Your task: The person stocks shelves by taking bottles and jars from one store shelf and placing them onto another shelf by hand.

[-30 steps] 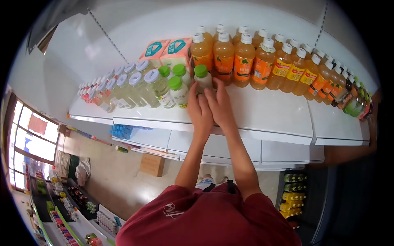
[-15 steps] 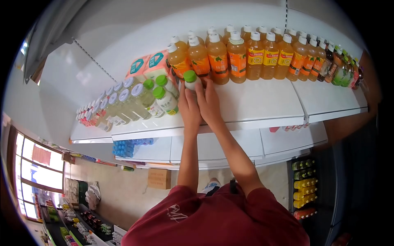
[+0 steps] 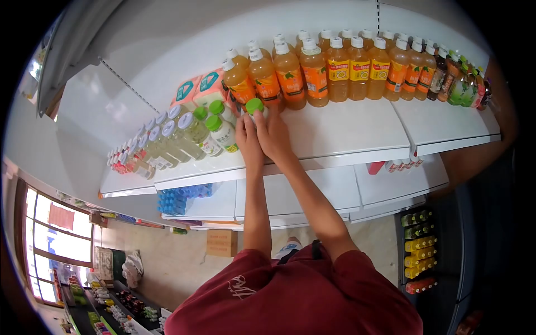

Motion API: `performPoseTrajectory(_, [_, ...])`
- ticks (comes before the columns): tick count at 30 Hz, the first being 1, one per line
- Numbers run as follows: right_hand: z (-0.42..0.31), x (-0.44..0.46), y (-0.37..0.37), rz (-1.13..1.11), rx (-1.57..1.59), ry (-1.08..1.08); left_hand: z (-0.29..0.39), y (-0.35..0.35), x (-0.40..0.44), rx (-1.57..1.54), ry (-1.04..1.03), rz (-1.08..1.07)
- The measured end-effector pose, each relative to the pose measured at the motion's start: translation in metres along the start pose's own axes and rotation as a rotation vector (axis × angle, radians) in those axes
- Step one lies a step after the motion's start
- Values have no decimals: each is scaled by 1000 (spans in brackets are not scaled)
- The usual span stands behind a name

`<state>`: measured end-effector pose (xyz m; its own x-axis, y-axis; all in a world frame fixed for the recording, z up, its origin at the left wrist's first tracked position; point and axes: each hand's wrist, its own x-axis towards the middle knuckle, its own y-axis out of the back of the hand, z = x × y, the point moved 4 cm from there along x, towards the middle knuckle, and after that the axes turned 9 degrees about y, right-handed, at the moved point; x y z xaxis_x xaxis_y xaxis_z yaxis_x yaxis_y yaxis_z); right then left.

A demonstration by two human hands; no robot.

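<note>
Head view — left hand (image 3: 249, 139) and right hand (image 3: 273, 135) cup a round-capped bottle (image 3: 254, 106).

The left hand (image 3: 247, 140) and right hand (image 3: 273, 137) hide most of the green-capped bottle (image 3: 254, 106) between them. Near the left end of the shelf (image 3: 357, 131), the small pinkish bottles (image 3: 119, 163) are too tiny to read. The view's lower edge cuts off the maroon shirt (image 3: 296, 296).

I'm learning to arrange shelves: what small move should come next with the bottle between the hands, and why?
Probably nudge the green-capped bottle left, toward the matching green-capped bottles: the left hand and right hand cup it just right of that group, and orange-labelled bottles stand close behind.
</note>
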<state>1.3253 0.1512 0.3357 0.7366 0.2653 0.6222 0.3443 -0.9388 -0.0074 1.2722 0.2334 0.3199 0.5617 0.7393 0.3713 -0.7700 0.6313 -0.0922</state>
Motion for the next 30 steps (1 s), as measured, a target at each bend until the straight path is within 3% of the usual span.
performPoseTrajectory(5, [-3, -3, 7, -31, 175, 51, 2, 7, -12, -36, -6, 9])
performPoseTrajectory(8, [-34, -22, 31, -112, 216, -138, 31, -4, -45, -5, -189, 14])
performPoseTrajectory(11, [-65, -48, 49, -56, 312, -19, 53, -13, -85, 12, -200, 69])
performPoseTrajectory(17, [-86, -75, 87, -13, 381, -39, 88, -27, -124, 14, -79, -235])
performPoseTrajectory(22, [-80, -88, 86, -53, 361, -88, 88, -22, -132, 76, -90, -251])
performPoseTrajectory(30, [-86, -103, 28, -239, 657, -54, 91, 45, -139, 197, -144, -43])
